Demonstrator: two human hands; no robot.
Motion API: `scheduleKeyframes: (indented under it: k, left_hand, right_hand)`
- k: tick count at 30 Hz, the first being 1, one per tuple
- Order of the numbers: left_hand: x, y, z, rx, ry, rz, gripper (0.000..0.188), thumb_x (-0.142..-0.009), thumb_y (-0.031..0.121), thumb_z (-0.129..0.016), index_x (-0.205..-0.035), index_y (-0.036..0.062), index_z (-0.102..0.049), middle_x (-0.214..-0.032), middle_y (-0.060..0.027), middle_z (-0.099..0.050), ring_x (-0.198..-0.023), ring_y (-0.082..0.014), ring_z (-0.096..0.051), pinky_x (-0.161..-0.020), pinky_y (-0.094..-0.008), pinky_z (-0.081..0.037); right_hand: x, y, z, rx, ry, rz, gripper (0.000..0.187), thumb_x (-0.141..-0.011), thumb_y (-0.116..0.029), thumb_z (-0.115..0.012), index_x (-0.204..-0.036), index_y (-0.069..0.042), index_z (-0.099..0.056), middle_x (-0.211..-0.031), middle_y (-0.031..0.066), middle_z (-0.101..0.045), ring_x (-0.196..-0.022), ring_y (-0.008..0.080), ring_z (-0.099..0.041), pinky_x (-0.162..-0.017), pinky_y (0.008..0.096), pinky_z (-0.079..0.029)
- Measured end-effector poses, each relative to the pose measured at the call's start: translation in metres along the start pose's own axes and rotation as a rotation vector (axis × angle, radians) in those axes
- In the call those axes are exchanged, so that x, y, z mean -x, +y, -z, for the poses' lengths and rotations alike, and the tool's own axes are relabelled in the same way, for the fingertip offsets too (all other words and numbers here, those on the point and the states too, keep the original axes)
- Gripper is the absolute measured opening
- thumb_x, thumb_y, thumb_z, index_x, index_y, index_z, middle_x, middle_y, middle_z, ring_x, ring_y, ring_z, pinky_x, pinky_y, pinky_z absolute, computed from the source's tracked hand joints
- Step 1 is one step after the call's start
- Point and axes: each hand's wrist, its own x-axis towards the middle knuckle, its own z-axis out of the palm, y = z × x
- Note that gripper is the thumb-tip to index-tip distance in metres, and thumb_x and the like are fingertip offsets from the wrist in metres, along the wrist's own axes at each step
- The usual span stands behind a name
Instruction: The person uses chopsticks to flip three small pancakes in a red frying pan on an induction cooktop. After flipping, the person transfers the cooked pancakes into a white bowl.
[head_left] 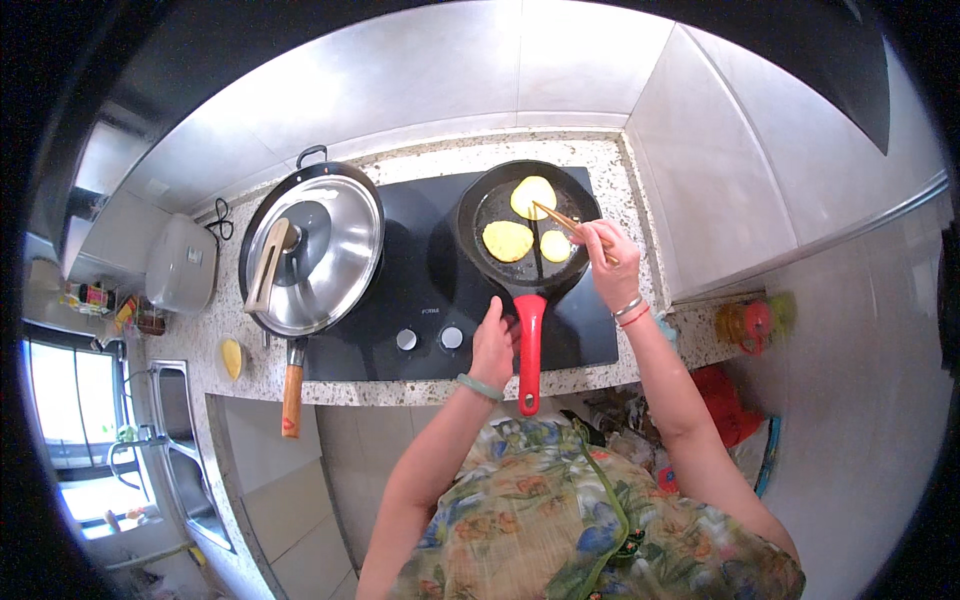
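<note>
Wooden chopsticks [556, 217] are gripped in my right hand [613, 262], over the right side of a black frying pan [473, 229]. Their tips touch the farthest of three yellow pieces, a round patty [531, 195]. A second yellow patty [507, 241] lies at the left in the pan, and a smaller yellow round [555, 246] at the right. Oil glistens on the pan's bottom. My left hand [491, 347] is open just left of the pan's red handle [531, 350], thumb pointing up; its other fingers show only partly, and whether they touch the handle is unclear.
The pan stands on a black glass cooktop [420, 265] with two knobs. To its left sits a wok under a steel lid [335, 255], its wooden handle [292, 400] jutting past the counter edge. A yellow wedge-shaped thing [232, 357] lies farther left, near the sink [190, 490].
</note>
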Motion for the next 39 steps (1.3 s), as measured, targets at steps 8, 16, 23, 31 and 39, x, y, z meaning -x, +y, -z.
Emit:
scheduleKeyframes:
  k: [8,16,23,31,39]
  left_hand:
    - [0.023,-0.002,-0.010,-0.105,-0.219,0.146,0.065,-0.095,0.059,-0.056,-0.134,0.0071,-0.048,-0.123,-0.0113,-0.059,-0.103,-0.0248,-0.065,-0.079,-0.0383,-0.053]
    - [0.017,-0.004,-0.005,-0.161,-0.219,0.116,0.047,-0.090,0.023,-0.072,-0.126,0.0055,-0.048,-0.114,-0.0088,-0.064,-0.088,-0.0202,-0.067,-0.068,-0.0335,-0.055]
    - [0.017,-0.005,-0.004,-0.218,-0.245,0.112,0.048,-0.095,0.017,-0.065,-0.136,0.0034,-0.043,-0.125,-0.0122,-0.062,-0.094,-0.0201,-0.065,-0.074,-0.0338,-0.057]
    - [0.016,-0.008,0.000,-0.238,-0.247,0.100,0.049,-0.097,0.019,-0.064,-0.138,0.0035,-0.043,-0.123,-0.0120,-0.063,-0.094,-0.0197,-0.064,-0.075,-0.0336,-0.057]
    - [0.021,-0.009,0.001,-0.226,-0.247,0.100,0.046,-0.098,0.021,-0.062,-0.137,0.0035,-0.044,-0.121,-0.0109,-0.065,-0.094,-0.0195,-0.064,-0.076,-0.0334,-0.056]
  right_hand:
    - [-0.005,0.002,0.016,-0.351,-0.002,-0.305,0.015,-0.096,-0.006,-0.062,-0.101,0.005,-0.069,-0.093,0.0113,-0.068,-0.077,0.0174,-0.072,-0.065,0.0253,-0.057]
    - [-0.011,0.005,0.016,-0.099,-0.109,-0.089,0.017,-0.098,-0.007,-0.060,-0.104,0.006,-0.068,-0.099,0.0096,-0.065,-0.077,0.0186,-0.073,-0.065,0.0246,-0.055]
    - [-0.027,-0.001,0.011,-0.130,-0.202,-0.097,0.014,-0.096,-0.009,-0.061,-0.096,0.002,-0.069,-0.091,0.0121,-0.066,-0.072,0.0193,-0.070,-0.064,0.0302,-0.055]
    - [-0.025,0.002,0.011,0.075,-0.197,0.115,0.015,-0.098,-0.008,-0.060,-0.092,0.002,-0.069,-0.086,0.0096,-0.068,-0.072,0.0191,-0.070,-0.064,0.0285,-0.054]
    - [-0.025,-0.006,0.031,-0.187,-0.162,-0.126,0.016,-0.098,-0.008,-0.058,-0.103,0.003,-0.068,-0.096,0.0090,-0.067,-0.072,0.0163,-0.072,-0.063,0.0246,-0.055]
